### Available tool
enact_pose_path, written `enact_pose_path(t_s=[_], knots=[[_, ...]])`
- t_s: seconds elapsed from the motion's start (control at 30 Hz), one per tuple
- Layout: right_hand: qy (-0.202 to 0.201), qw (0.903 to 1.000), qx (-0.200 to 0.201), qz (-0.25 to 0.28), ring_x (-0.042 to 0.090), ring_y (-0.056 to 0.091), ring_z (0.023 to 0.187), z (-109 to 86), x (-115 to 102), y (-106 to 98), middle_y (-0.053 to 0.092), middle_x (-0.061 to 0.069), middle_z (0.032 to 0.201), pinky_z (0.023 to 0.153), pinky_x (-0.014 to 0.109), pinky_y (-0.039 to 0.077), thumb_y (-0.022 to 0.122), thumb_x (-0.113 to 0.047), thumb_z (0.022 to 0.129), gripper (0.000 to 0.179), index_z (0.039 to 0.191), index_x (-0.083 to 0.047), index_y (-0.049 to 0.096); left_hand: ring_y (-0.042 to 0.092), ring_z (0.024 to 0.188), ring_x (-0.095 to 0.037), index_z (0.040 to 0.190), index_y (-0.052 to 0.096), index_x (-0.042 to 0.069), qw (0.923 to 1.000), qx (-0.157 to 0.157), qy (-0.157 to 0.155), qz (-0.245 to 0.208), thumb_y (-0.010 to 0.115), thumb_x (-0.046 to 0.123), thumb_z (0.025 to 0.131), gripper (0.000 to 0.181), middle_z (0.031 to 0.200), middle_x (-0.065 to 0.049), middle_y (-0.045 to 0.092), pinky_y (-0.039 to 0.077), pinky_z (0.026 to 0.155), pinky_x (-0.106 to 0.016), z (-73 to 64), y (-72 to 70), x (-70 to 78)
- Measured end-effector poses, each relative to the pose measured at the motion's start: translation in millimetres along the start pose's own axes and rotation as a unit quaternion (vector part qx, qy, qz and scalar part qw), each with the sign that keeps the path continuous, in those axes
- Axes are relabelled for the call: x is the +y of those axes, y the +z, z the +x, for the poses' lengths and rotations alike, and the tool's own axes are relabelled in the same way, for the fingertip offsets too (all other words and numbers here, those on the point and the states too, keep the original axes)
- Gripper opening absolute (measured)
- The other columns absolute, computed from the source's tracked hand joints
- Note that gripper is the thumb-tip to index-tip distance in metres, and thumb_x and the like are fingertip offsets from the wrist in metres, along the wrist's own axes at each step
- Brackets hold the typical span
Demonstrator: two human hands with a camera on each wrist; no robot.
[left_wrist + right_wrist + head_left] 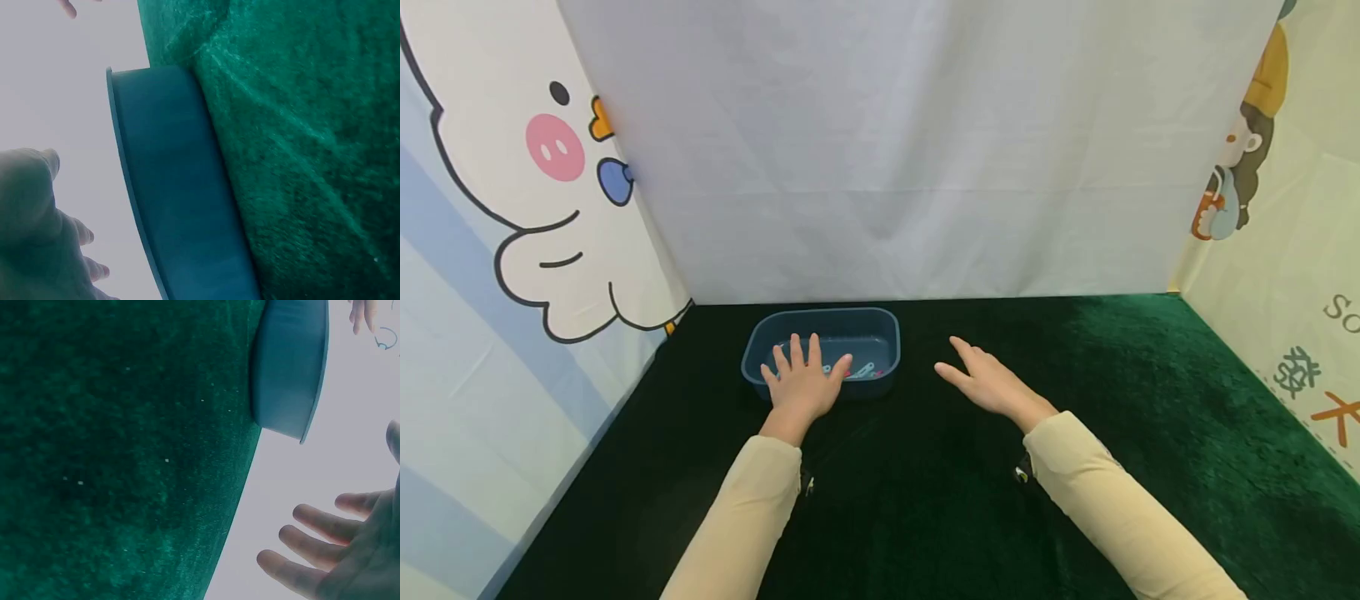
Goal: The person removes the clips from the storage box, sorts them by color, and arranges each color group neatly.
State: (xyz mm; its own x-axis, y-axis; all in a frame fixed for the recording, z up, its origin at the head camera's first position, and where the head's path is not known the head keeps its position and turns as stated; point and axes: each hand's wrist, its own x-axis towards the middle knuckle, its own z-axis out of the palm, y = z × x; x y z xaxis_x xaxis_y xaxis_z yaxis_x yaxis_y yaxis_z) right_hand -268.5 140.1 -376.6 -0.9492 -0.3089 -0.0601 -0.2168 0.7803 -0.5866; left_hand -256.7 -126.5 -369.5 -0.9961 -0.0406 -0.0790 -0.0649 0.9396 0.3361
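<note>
Two bare hands stretch from cream-coloured cloth sleeves (733, 508) across the lower half of the head view, neither holding anything; the left hand (805, 387), left of centre, shows its back, all five digits straight and spread wide, thumb slanting to the right; the right hand (996, 385), right of centre, points to the upper left, thumb and index finger parted, the others largely hidden behind.

In the head view the left hand overlaps the near left part of a dark blue, rounded rectangular, plastic-looking bin (857, 312); the left wrist view shows pale background between this hand and the bin's rim, so what is visible of the hand there is apart from it; the right wrist view shows what the head view hides, four right-hand fingers slightly parted, with a thumb tip at the right edge; left-hand fingertips enter at the top right of that same view.

The bin stands just left of centre in the head view, on dark green plush cloth (925, 500), with a hanging white fabric sheet (887, 167) behind; only the head view looks inside, where small light-blue and pinkish pieces (865, 370) lie along the near side, too small to identify; both wrist views show its smooth outer wall and thin lip; the right hand is well apart from it.
</note>
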Motion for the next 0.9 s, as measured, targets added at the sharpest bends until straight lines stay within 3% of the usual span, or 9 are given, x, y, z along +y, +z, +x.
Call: enact_pose_path(t_s=[0.53, 0.9], knots=[[0.022, 0.9996, -0.019, 0.003, 0.035, 0.015, 0.135, -1.9, 0, 10, 0.019, 0.017, 0.149, 0.105, 0.053, 0.016, 0.04, -0.057, 0.091, 0.078, 0.147, -0.007, 0.018, -0.009, 0.132, -0.046, 0.147, 0.0, 0.006, 0.9993, 0.008, -0.023, -0.028, 0.025, 0.055, 0.095, 0.076, 0.15, -0.023, -0.008, -0.004, 0.103, -0.059, -0.2, -5.2, -22.2], [0.023, 0.9992, -0.031, 0.01, 0.035, 0.018, 0.134, -2.8, 0, 14, 0.021, 0.018, 0.148, 0.105, 0.053, 0.017, 0.041, -0.057, 0.091, 0.078, 0.146, -0.007, 0.02, -0.013, 0.13, -0.05, 0.147, -0.004, 0.006, 0.997, -0.007, -0.045, -0.062, 0.022, 0.058, 0.094, 0.079, 0.149, -0.023, -0.011, -0.005, 0.102, -0.061, 3.9, -6.8, -39.1]])
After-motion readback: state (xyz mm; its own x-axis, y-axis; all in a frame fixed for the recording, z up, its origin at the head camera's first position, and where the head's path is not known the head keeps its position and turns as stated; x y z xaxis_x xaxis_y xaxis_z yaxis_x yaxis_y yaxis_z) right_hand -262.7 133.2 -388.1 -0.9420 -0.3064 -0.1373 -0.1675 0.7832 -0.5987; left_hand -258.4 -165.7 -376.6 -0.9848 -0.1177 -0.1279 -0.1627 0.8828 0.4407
